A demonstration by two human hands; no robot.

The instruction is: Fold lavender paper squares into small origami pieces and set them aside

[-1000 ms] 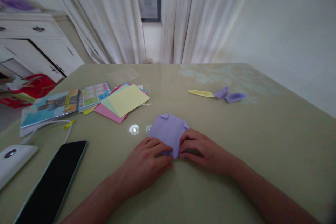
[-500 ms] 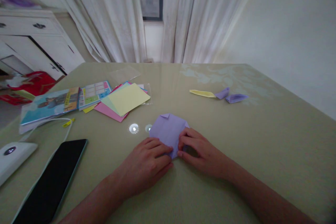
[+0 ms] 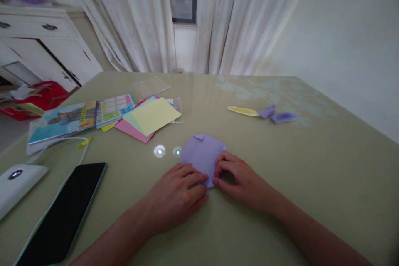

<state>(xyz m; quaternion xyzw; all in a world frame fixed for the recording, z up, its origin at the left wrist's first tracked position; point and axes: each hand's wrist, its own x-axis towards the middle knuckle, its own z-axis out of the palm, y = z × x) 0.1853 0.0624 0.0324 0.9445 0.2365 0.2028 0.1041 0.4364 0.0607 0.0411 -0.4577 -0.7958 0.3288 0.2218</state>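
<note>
A partly folded sheet of purple paper (image 3: 202,153) lies flat on the olive-green table (image 3: 311,166) in front of me. My left hand (image 3: 174,195) rests on its near left corner, fingers curled and pressing the paper down. My right hand (image 3: 240,178) is at the near right corner, fingers bent and pinching the paper's edge. The near tip of the sheet is hidden between my fingers.
A stack of coloured paper (image 3: 149,118) and a booklet (image 3: 68,118) lie to the far left. A black tablet (image 3: 62,212) and a white device (image 3: 15,185) with a cable sit near left. Small folded yellow (image 3: 243,111) and purple pieces (image 3: 276,114) lie far right.
My hands stay on the purple paper's near corner; the right fingers have curled in a little more. The view has shifted slightly.
</note>
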